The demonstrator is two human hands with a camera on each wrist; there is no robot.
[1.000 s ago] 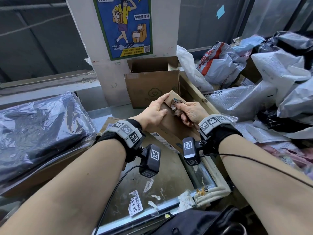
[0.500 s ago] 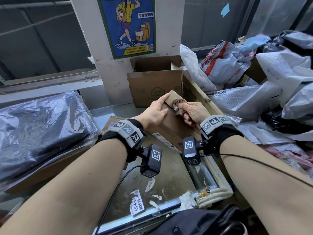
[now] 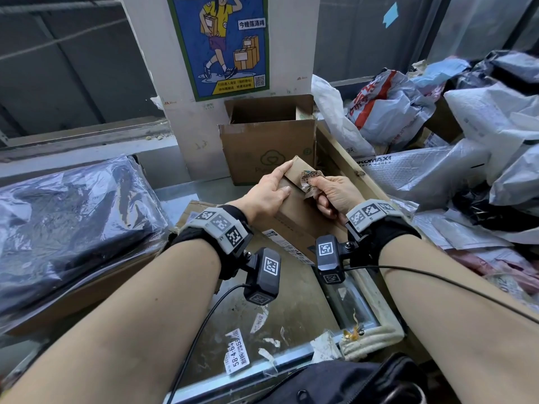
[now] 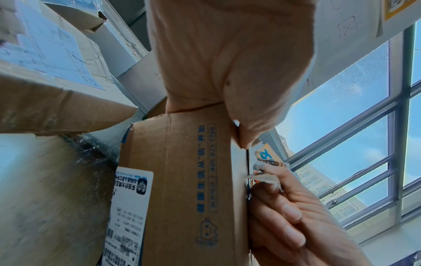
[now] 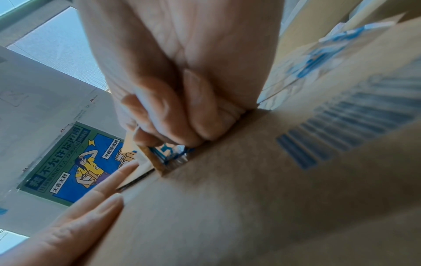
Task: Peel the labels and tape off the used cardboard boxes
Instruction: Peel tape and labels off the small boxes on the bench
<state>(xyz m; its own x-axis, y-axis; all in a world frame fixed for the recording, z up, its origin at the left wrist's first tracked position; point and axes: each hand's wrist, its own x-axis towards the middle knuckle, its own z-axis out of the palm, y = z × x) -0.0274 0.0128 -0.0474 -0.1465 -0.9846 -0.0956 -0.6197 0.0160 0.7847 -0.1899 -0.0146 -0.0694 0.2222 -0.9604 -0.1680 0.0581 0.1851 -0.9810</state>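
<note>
A small brown cardboard box (image 3: 294,220) stands tilted in the middle of the head view, resting on flattened cardboard. My left hand (image 3: 269,189) grips its upper left end, index finger along the top edge and thumb on the near face. My right hand (image 3: 331,195) pinches a round printed label (image 3: 308,179), partly torn and lifted from the box's top corner. In the left wrist view the box (image 4: 182,180) shows blue print and a white shipping label (image 4: 129,207), and the right hand's fingers (image 4: 282,212) curl round the torn label piece (image 4: 265,177).
An open brown box (image 3: 268,141) stands behind against a pillar with a blue poster (image 3: 221,45). A black plastic-wrapped bundle (image 3: 73,223) lies left. Plastic mailer bags (image 3: 437,170) pile up right. Label scraps (image 3: 237,351) litter the metal table (image 3: 291,310) in front.
My right hand has pulled the round label a little further off the box corner, so it now stands crumpled and lifted. The left hand keeps its hold.
</note>
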